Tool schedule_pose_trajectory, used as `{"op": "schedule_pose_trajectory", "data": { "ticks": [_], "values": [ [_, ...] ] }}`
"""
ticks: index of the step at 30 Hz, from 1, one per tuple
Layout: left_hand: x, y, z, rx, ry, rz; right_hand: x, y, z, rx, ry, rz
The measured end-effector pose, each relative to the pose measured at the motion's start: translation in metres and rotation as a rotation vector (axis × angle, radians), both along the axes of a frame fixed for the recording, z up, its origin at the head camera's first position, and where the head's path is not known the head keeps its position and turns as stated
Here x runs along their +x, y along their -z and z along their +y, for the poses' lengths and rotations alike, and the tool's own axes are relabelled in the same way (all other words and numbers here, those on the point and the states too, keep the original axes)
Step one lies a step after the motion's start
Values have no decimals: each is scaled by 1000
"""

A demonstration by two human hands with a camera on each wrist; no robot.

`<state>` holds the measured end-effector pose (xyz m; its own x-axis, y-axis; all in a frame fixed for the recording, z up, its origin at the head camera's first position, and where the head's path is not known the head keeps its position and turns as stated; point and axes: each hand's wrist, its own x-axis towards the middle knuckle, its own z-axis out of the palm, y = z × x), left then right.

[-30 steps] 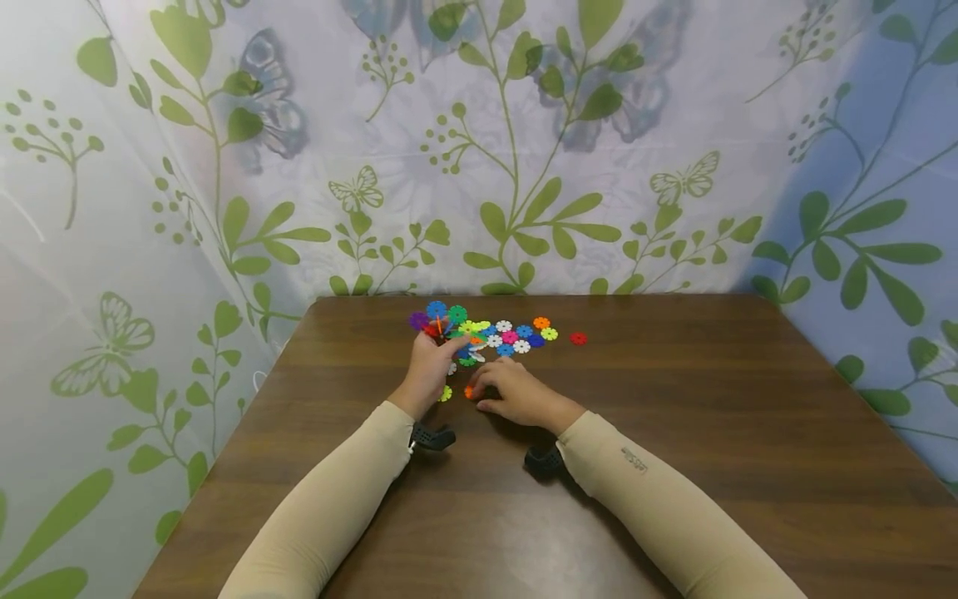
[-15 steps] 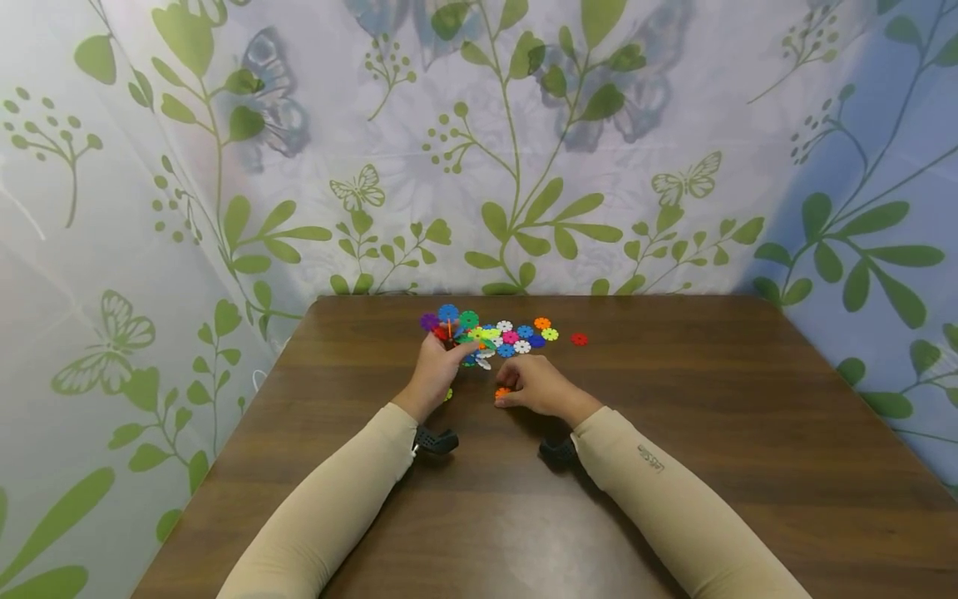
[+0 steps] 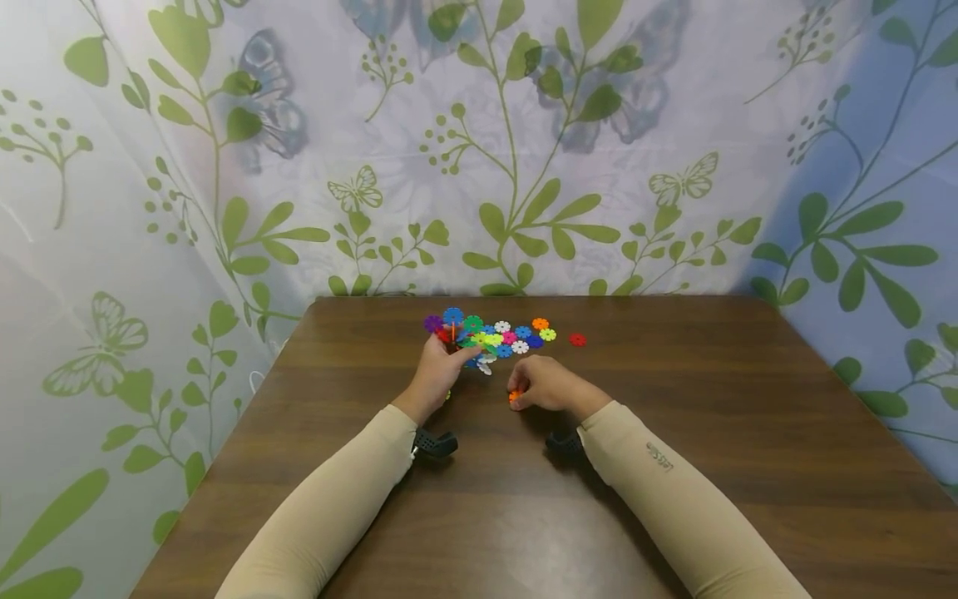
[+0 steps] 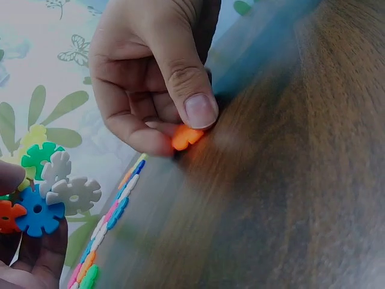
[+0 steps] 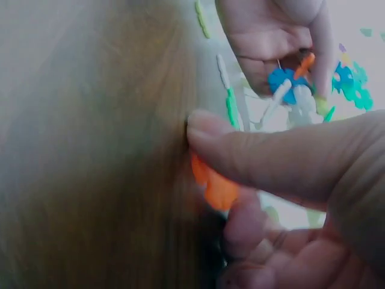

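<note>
In the head view my left hand (image 3: 434, 376) grips a cluster of joined snowflake discs (image 3: 452, 316). Purple, blue, green, red, yellow and white pieces stick out of it at different angles. The left wrist view gives a closer look at its blue disc (image 4: 40, 211) and a white disc (image 4: 74, 196). My right hand (image 3: 552, 386), to the right and nearer the body, pinches one orange snowflake disc (image 3: 515, 399) between thumb and fingers, low over the wooden table. Thumb and fingers cover part of this disc (image 5: 218, 189) in the right wrist view.
Loose snowflake discs lie flat behind the hands, among them a pink one (image 3: 510, 338) and a dark blue one (image 3: 535, 342). A red disc (image 3: 578, 340) lies apart on the right. The brown table (image 3: 674, 383) meets a patterned curtain (image 3: 554, 249) at the back.
My right hand has taken hold of the orange disc and drawn it rightward, away from the left hand. The left hand with its cluster has shifted slightly right.
</note>
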<state>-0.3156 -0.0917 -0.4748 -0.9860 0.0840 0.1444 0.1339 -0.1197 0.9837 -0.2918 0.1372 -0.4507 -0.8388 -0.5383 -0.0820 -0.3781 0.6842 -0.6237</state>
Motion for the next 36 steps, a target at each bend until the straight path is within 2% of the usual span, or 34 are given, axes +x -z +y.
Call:
{"op": "schedule_pose_trajectory", "data": {
  "ticks": [3, 5, 7, 12, 16, 19, 22, 27, 36],
  "values": [
    [0, 1, -1, -19, 8, 16, -3, -1, 9, -96, -29, -60],
    [0, 1, -1, -52, 13, 32, -5, -2, 16, -194, -12, -120],
    [2, 2, -1, -85, 19, 53, -7, -4, 21, -306, 41, -161],
    [5, 3, 0, -171, 44, 109, -8, -9, 25, -618, 208, -153],
    [6, 3, 3, -264, 72, 134, -9, -11, 25, -785, 213, -161],
    [8, 2, 5, -302, 106, 142, -9, -12, 24, -822, 180, -179],
    [8, 1, 7, -307, 135, 155, -10, -11, 24, -815, 148, -201],
    [9, 1, 8, -344, 127, 176, -9, -11, 23, -783, 111, -227],
    [11, -1, 8, -396, 122, 206, -8, -14, 22, -786, 82, -283]
  ]
}}
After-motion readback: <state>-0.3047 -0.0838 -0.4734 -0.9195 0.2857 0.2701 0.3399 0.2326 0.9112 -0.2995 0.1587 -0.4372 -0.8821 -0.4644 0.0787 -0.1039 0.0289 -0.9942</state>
